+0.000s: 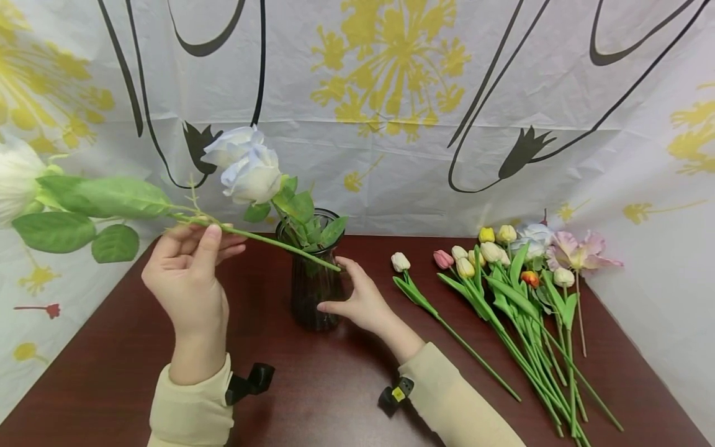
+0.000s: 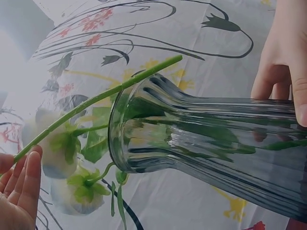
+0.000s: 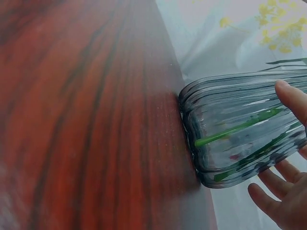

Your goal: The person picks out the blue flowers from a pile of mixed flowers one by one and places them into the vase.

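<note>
White curtain [image 1: 391, 205], printed with yellow sprays and dark flower outlines, is hung behind and along both sides of a reddish-brown tabletop [image 1: 329, 397]. On the far part, a little left of the middle, a ribbed dark glass vase [image 1: 315, 304] is stood upright; its mouth is filled with leaves [image 1: 301, 211], above which two pale blue roses [image 1: 248, 164] are leaned to the left. Inside, green stalks can be seen through the glass. A white flower [image 1: 17, 180] is held up at the left by the left hand [image 1: 192, 285]: its stem [image 1: 262, 239] is pinched between thumb and fingers, and its bloom is partly cut off by the head view's edge. The stem is slanted down to the right, its bare end outside the vase; whether the rim is touched cannot be told. By the right hand [image 1: 365, 304] the vase is grasped from the right, the thumb on the near side and the fingers curved round beyond. To the right, one white tulip [image 1: 400, 262] is laid apart from a heap of tulips [image 1: 522, 304], with a large pink flower [image 1: 583, 251] at its far right. Both wrists are covered by beige sleeves [image 1: 192, 403].
</note>
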The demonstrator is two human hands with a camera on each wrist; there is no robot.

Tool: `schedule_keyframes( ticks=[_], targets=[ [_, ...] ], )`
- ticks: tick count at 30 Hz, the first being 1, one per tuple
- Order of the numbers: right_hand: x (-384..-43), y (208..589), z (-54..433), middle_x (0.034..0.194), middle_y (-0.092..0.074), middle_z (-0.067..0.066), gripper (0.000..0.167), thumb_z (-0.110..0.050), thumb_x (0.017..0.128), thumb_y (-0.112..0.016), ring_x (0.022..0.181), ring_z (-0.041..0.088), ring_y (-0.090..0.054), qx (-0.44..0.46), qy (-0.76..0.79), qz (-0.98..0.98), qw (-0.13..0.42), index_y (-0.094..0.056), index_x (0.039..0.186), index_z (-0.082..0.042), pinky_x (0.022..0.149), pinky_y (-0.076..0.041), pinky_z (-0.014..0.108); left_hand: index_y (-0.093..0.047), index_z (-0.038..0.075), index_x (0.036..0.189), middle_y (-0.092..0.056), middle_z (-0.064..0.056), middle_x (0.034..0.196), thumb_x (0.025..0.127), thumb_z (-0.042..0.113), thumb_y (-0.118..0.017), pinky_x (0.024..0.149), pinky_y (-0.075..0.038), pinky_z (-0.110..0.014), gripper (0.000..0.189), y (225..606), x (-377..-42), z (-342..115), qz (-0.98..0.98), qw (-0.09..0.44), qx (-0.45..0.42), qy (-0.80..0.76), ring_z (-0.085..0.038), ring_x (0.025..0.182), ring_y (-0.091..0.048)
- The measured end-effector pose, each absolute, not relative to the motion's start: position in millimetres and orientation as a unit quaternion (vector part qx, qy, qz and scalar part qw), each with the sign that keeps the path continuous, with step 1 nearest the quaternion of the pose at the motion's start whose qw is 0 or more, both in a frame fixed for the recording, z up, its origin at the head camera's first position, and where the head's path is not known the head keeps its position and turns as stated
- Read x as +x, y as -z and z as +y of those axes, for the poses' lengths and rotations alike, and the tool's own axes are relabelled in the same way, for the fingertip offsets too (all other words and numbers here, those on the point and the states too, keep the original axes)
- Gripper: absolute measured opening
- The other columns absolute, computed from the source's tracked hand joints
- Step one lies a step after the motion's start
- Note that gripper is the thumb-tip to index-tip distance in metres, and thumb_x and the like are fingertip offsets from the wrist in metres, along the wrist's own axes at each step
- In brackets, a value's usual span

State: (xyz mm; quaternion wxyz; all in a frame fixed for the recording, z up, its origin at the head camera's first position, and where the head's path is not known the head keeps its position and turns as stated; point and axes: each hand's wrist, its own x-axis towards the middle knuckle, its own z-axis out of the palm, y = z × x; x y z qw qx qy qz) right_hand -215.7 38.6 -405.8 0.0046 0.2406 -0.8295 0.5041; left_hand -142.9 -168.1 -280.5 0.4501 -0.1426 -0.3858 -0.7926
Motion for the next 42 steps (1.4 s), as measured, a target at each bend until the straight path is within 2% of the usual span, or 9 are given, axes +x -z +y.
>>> schedule_keyframes(
  ticks=[7, 14, 28, 42],
  targets=[
    [-213.8, 404.6, 37.7, 0.132, -0.046, 0.008, 0.089, -0.027, 0.070, -0.087, 0.116, 0.023, -0.049, 0.228, -0.501, -0.835, 0.005, -0.038, 0.143, -0.013, 0.093, -0.044, 0.041, -0.058, -0.024, 0.089, -0.063, -0.025, 0.070, 0.079, -0.016, -0.068, 0.052, -0.055, -0.038, 0.017, 279.0, -143.1, -169.3, -0.371, 0.458, -0.133, 0.797, -0.033, 0.056, -0.066],
    [-211.3, 404.3, 36.4, 0.128, -0.048, 0.008, 0.088, -0.027, 0.069, -0.088, 0.112, 0.024, -0.052, 0.222, -0.496, -0.839, 0.027, -0.040, 0.141, -0.011, 0.091, -0.045, 0.040, -0.057, -0.025, 0.089, -0.063, -0.027, 0.070, 0.078, -0.018, -0.067, 0.051, -0.055, -0.038, 0.016, 278.3, -144.0, -170.2, -0.353, 0.473, -0.131, 0.796, -0.034, 0.055, -0.065],
    [-210.5, 404.5, 36.2, 0.126, -0.049, 0.007, 0.087, -0.027, 0.069, -0.088, 0.114, 0.023, -0.051, 0.221, -0.491, -0.842, 0.033, -0.040, 0.139, -0.011, 0.093, -0.045, 0.040, -0.056, -0.024, 0.088, -0.062, -0.029, 0.071, 0.078, -0.017, -0.068, 0.051, -0.055, -0.037, 0.018, 277.5, -144.9, -172.3, -0.325, 0.499, -0.121, 0.794, -0.034, 0.055, -0.065],
    [-210.1, 404.2, 35.8, 0.127, -0.049, 0.007, 0.086, -0.028, 0.069, -0.088, 0.114, 0.023, -0.052, 0.224, -0.490, -0.841, 0.036, -0.041, 0.139, -0.011, 0.093, -0.044, 0.040, -0.053, -0.025, 0.092, -0.061, -0.031, 0.074, 0.078, -0.014, -0.071, 0.050, -0.054, -0.037, 0.025, 277.8, -144.4, -176.4, -0.295, 0.501, -0.111, 0.806, -0.036, 0.057, -0.064]
  ],
)
